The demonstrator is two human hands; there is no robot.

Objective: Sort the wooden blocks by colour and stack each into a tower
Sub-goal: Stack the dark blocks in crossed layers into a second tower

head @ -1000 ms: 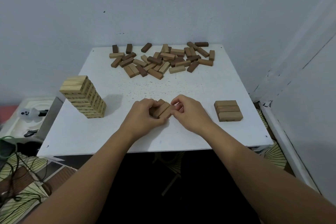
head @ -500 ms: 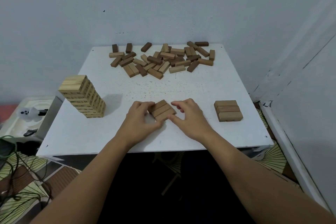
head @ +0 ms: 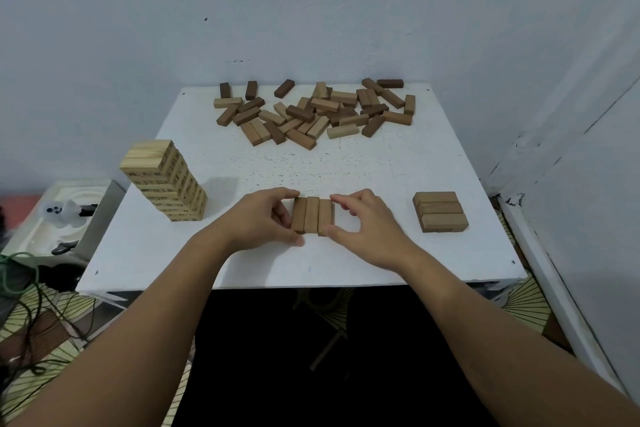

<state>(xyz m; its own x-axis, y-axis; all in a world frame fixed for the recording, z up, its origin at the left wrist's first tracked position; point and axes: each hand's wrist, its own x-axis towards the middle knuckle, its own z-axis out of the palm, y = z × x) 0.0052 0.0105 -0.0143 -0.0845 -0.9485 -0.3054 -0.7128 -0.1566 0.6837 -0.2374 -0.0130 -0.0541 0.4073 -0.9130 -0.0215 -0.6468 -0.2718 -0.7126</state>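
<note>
Three mid-brown blocks [head: 312, 215] lie side by side on the white table [head: 381, 166], their long sides running away from me. My left hand [head: 258, 220] grips the row's left side with thumb and fingers curled round it. My right hand [head: 367, 224] pinches the right side the same way. A pile of mixed light, mid and dark brown blocks [head: 318, 111] lies loose at the table's far edge. A tall tower of pale blocks [head: 164, 180] stands at the left. A flat row of three mid-brown blocks [head: 440, 211] lies at the right.
The table stands in a corner, with walls behind and to the right. A white tray with small items [head: 59, 215] sits off the table's left edge. Green and black cables [head: 20, 274] lie on the floor at lower left.
The three blocks between my hands have turned from a diagonal lie to straight, pointing away from me. Both hands have shifted to the row's two sides.
</note>
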